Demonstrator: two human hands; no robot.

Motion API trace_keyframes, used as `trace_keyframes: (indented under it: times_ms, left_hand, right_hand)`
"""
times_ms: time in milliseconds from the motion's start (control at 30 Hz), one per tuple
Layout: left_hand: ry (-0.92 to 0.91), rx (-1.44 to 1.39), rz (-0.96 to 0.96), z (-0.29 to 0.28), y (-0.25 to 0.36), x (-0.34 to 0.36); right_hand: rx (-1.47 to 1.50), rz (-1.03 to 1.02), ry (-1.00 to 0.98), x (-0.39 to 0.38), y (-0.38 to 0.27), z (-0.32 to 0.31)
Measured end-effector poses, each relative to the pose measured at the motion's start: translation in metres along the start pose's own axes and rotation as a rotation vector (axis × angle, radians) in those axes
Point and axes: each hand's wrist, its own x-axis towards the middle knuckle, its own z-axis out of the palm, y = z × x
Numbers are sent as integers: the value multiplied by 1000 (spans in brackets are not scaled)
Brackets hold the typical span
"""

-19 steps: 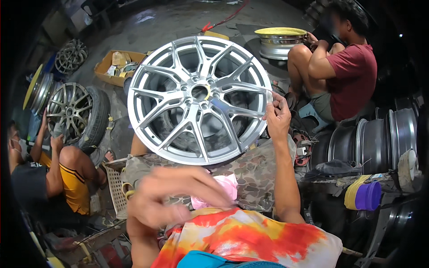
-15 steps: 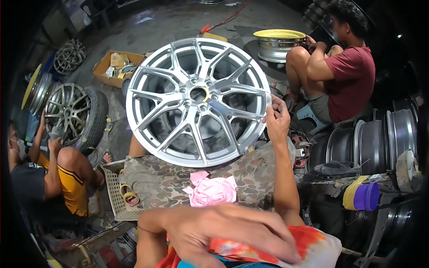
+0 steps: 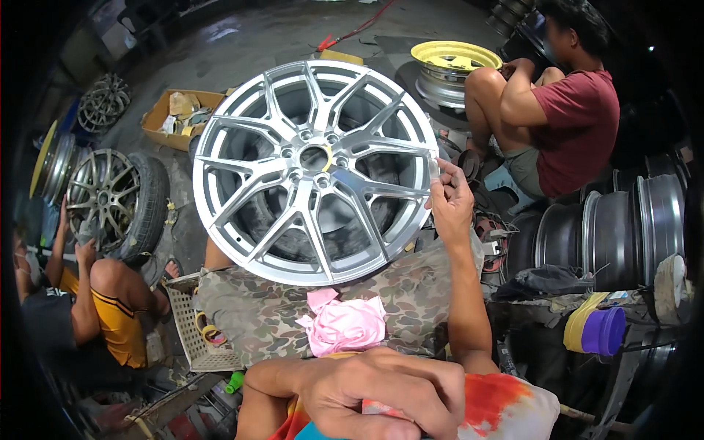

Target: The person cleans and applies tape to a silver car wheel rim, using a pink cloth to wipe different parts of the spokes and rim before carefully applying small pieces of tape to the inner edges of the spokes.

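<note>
A silver multi-spoke wheel (image 3: 260, 163) lies face up in front of me, a strip of yellow tape inside its hub. My right hand (image 3: 451, 192) grips the wheel's right edge, with a small pale piece under the fingertips that I cannot identify. At the bottom, my left hand (image 3: 381, 396) is low over my red, orange and white shirt (image 3: 499, 396), its fingers curled; whatever they hold is hidden. A crumpled pink cloth (image 3: 345, 326) sits on camouflage fabric (image 3: 418, 308) between my left hand and the wheel.
Two co-workers (image 3: 568, 132) (image 3: 110, 308) sit at either side, beside a yellow-lipped rim (image 3: 451, 81) and a tyred wheel (image 3: 147, 205). A cardboard box (image 3: 163, 125), a plastic basket (image 3: 198, 337), a purple-yellow roll (image 3: 598, 330) and stacked rims (image 3: 609, 235) surround me.
My left hand has swept down and rightward from before the pink cloth to my lap, its fingers curling. The wheel appears slightly further left and lower in view; my right hand stays on its edge.
</note>
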Motion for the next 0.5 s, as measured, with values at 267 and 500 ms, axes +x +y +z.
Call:
trace_keyframes:
  times_ms: [267,500]
  left_hand:
    - [-67,-51,-34,-16,9,9]
    - [55,-183,347,-3,-19,31]
  right_hand:
    - [-21,-12,-28,0,0,0]
    - [-70,21,-54,1,-3,8]
